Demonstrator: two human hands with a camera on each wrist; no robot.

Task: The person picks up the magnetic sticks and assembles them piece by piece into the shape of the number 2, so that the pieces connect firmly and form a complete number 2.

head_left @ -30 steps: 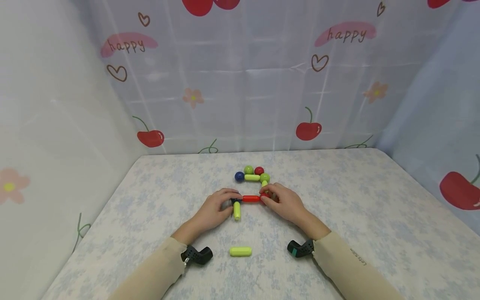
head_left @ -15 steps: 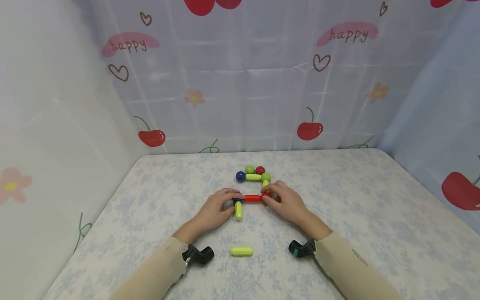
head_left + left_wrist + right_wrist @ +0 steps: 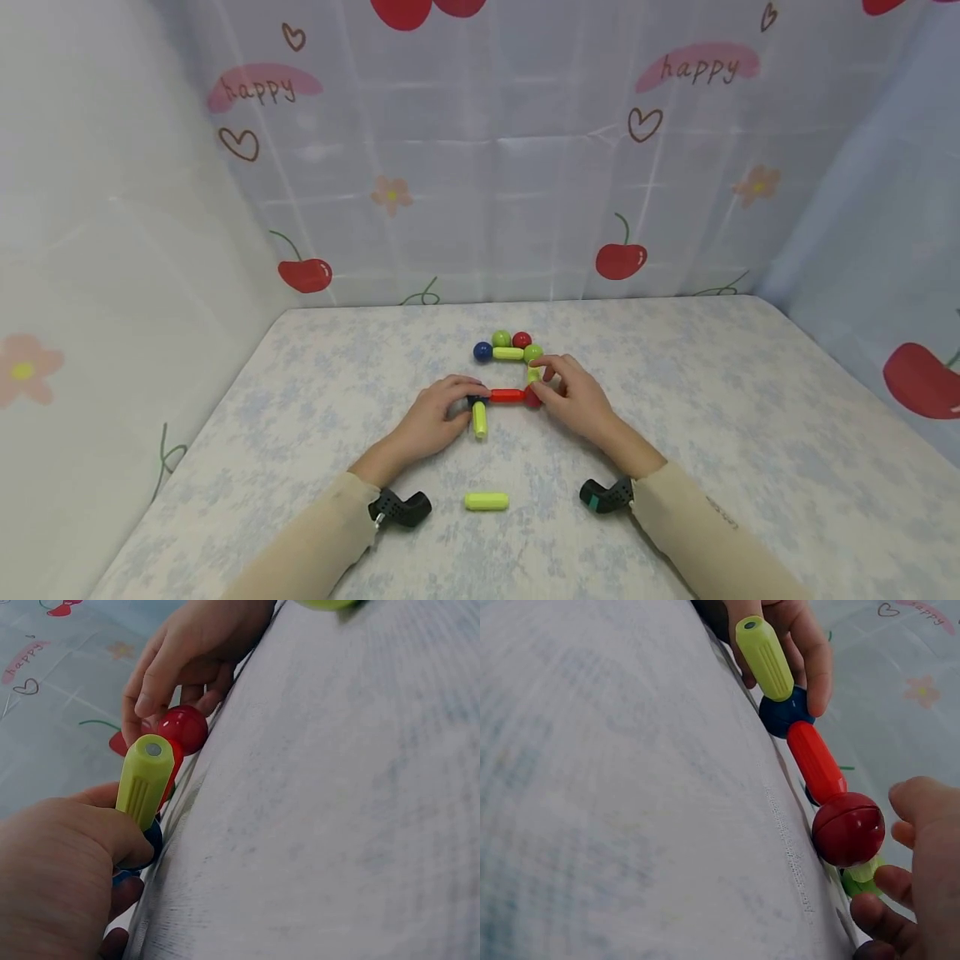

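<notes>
My left hand (image 3: 435,421) grips a dark blue ball (image 3: 784,714) between thumb and fingers; the hand hides most of it in the head view. From this ball a yellow-green rod (image 3: 480,420) points toward me, and a red rod (image 3: 507,395) runs right to a red ball (image 3: 848,829). Another yellow-green rod (image 3: 533,374) joins the red ball to a green ball (image 3: 533,353) farther back. My right hand (image 3: 581,404) is beside that rod, index fingertip and thumb tip overlapping its two ends. In the right wrist view its thumb stands apart from the red ball.
From the green ball a yellow-green rod (image 3: 508,353) leads left to a second blue ball (image 3: 483,352). Behind it sit another green ball (image 3: 501,338) and red ball (image 3: 522,339). A loose yellow-green rod (image 3: 487,502) lies in front on the patterned tabletop (image 3: 337,358).
My right hand has left the red ball and shifted slightly back along the yellow-green rod, uncovering the ball. My left hand keeps its grip on the blue ball.
</notes>
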